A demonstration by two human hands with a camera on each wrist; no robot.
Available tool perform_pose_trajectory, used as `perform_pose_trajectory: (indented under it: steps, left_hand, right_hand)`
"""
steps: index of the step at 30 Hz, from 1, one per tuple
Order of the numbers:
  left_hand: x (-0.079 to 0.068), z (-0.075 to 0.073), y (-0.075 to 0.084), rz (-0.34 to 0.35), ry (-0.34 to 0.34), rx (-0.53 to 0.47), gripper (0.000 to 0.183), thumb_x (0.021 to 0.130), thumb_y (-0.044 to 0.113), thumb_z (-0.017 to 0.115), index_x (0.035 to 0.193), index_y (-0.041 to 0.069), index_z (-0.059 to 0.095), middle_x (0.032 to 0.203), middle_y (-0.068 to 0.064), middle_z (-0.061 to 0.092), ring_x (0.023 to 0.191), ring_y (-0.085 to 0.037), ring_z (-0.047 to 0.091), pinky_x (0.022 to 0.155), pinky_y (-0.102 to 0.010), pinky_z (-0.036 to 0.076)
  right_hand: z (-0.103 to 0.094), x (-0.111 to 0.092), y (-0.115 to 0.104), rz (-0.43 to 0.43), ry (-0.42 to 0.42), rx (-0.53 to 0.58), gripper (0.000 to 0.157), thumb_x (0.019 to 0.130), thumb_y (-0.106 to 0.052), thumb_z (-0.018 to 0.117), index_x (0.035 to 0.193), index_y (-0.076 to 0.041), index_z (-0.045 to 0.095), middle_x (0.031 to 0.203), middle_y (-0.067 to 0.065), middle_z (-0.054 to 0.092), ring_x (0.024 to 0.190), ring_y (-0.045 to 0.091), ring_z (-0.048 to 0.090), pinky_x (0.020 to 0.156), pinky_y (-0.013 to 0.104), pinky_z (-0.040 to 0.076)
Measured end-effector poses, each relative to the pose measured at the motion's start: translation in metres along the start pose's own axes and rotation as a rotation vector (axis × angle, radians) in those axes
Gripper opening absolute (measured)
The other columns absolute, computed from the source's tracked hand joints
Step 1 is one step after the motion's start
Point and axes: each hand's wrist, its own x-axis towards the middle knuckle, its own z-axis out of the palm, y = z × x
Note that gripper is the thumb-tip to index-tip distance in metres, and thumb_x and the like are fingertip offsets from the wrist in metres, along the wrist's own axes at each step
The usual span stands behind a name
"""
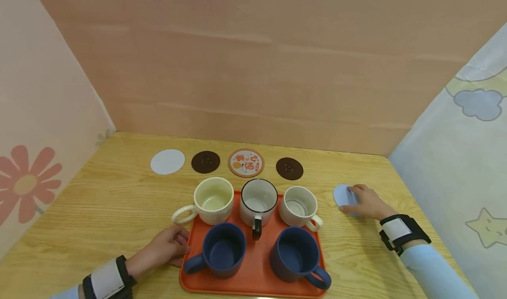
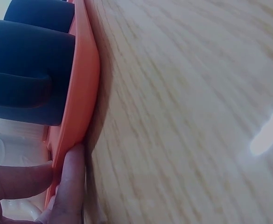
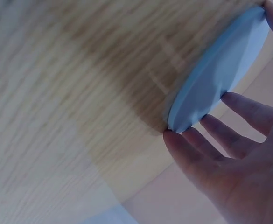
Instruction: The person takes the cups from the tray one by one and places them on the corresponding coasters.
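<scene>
My left hand (image 1: 168, 246) pinches the left rim of an orange tray (image 1: 253, 286), thumb and finger on either side of the rim in the left wrist view. Across the table, my right hand (image 1: 366, 202) grips a round light blue coaster (image 3: 220, 70) by its edge. Its thumb and fingertips sit at opposite sides of the coaster's rim. On the tray stand two dark blue mugs (image 1: 224, 250) in front. Behind them are a cream mug (image 1: 214, 201), a white mug with black rim and handle (image 1: 259, 202), and a small white cup (image 1: 299, 206).
Along the back of the table lie a white coaster (image 1: 167, 162), a brown coaster (image 1: 205, 162), a printed orange-and-white coaster (image 1: 246, 162) and another brown coaster (image 1: 289, 169). A tan backdrop (image 1: 253, 70) rises behind, with patterned panels at both sides.
</scene>
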Motion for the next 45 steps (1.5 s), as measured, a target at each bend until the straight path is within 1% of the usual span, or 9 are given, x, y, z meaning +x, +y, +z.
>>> perform_pose_trajectory:
  steps: [4, 8, 18, 27, 33, 37, 45]
  left_hand:
    - [0.0, -0.001, -0.001, -0.015, 0.009, 0.007, 0.026, 0.082, -0.005, 0.055, 0.103, -0.015, 0.044, 0.08, -0.01, 0.05, 0.066, -0.016, 0.054, 0.056, -0.035, 0.052]
    - [0.0, -0.001, -0.002, -0.025, 0.018, 0.016, 0.024, 0.082, -0.006, 0.055, 0.102, -0.015, 0.044, 0.08, -0.01, 0.049, 0.065, -0.016, 0.053, 0.055, -0.035, 0.053]
    - [-0.001, -0.001, -0.001, -0.014, -0.003, 0.006, 0.026, 0.082, -0.005, 0.055, 0.103, -0.015, 0.044, 0.081, -0.01, 0.05, 0.066, -0.017, 0.054, 0.057, -0.036, 0.053]
    - [0.0, -0.001, 0.001, -0.015, -0.003, 0.017, 0.026, 0.082, -0.003, 0.056, 0.103, -0.014, 0.044, 0.081, -0.011, 0.051, 0.068, -0.018, 0.054, 0.058, -0.037, 0.053]
    - [0.001, -0.001, 0.002, -0.005, -0.012, 0.018, 0.026, 0.083, -0.002, 0.056, 0.103, -0.014, 0.044, 0.081, -0.011, 0.051, 0.067, -0.018, 0.054, 0.057, -0.036, 0.053]
    - [0.001, -0.001, 0.002, 0.002, -0.013, 0.012, 0.027, 0.082, -0.003, 0.056, 0.103, -0.014, 0.044, 0.081, -0.011, 0.051, 0.066, -0.018, 0.054, 0.057, -0.036, 0.052]
    - [0.001, -0.001, 0.001, -0.014, -0.004, 0.019, 0.027, 0.083, -0.002, 0.056, 0.104, -0.014, 0.044, 0.081, -0.011, 0.051, 0.067, -0.018, 0.054, 0.058, -0.036, 0.053]
  right_hand:
    - [0.0, 0.005, -0.006, 0.043, -0.022, 0.017, 0.084, 0.071, -0.047, 0.071, 0.12, 0.016, 0.045, 0.117, 0.04, 0.04, 0.103, 0.056, 0.041, 0.078, 0.058, 0.042]
    - [0.001, 0.01, -0.008, 0.055, -0.029, 0.01, 0.085, 0.072, -0.047, 0.07, 0.121, 0.017, 0.044, 0.117, 0.041, 0.039, 0.102, 0.057, 0.041, 0.077, 0.058, 0.042]
    - [0.0, 0.018, -0.009, 0.107, -0.062, -0.004, 0.089, 0.072, -0.052, 0.068, 0.121, 0.018, 0.043, 0.115, 0.043, 0.037, 0.101, 0.057, 0.041, 0.074, 0.058, 0.044]
    - [-0.005, 0.024, -0.014, 0.121, -0.058, -0.004, 0.085, 0.076, -0.049, 0.066, 0.123, 0.018, 0.041, 0.117, 0.042, 0.036, 0.1, 0.057, 0.041, 0.073, 0.057, 0.044]
    - [-0.008, 0.031, -0.018, 0.119, -0.047, -0.005, 0.085, 0.075, -0.049, 0.066, 0.122, 0.018, 0.042, 0.117, 0.042, 0.037, 0.102, 0.056, 0.041, 0.077, 0.057, 0.043]
    - [-0.008, 0.037, -0.02, 0.125, -0.039, 0.003, 0.085, 0.076, -0.049, 0.066, 0.123, 0.017, 0.042, 0.118, 0.042, 0.036, 0.103, 0.057, 0.04, 0.078, 0.058, 0.042]
    - [-0.004, 0.048, -0.02, 0.156, -0.043, 0.008, 0.085, 0.077, -0.049, 0.064, 0.125, 0.016, 0.04, 0.121, 0.041, 0.035, 0.106, 0.058, 0.037, 0.08, 0.059, 0.041]
